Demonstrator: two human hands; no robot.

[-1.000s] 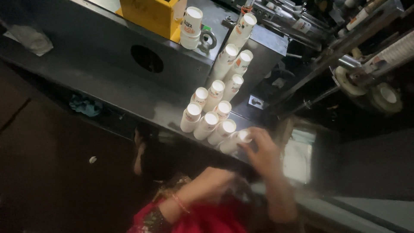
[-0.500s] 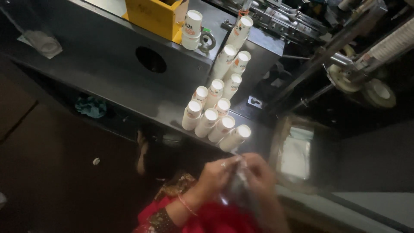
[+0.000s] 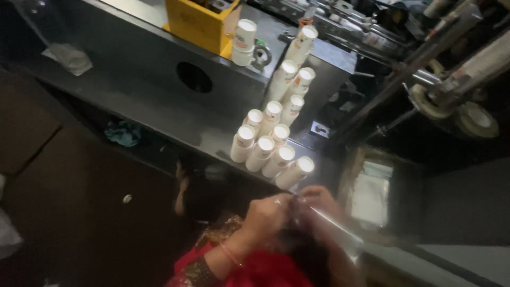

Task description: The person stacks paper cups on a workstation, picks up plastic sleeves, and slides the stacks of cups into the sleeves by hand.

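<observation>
A: What are the hands doing, lower middle of the frame?

B: Both are working together on a clear plastic bag (image 3: 332,226); the left hand (image 3: 268,212) is pinching its top end, the right hand (image 3: 319,199) is closing around it from the other side; blurry, so I cannot tell exact finger placement.

A: Where is the bag sitting?

B: Held up in front of the body, just below the shelf edge; it is running down toward the lower right.

A: How far along?

B: Judging by this, stacks of paper cups (image 3: 265,151) are already lying in rows on the metal shelf (image 3: 159,114), centre of the frame; the bag is looking empty, though blur is making that hard to tell; so the opening is in hand, the filling not yet begun.

A: Anything else around?

B: A yellow box (image 3: 199,24) at upper middle; a round hole (image 3: 194,77) in the panel below it; a crumpled cloth (image 3: 66,56) upper left; machine rollers (image 3: 451,101) upper right; nothing is sitting between hands and cups.
</observation>
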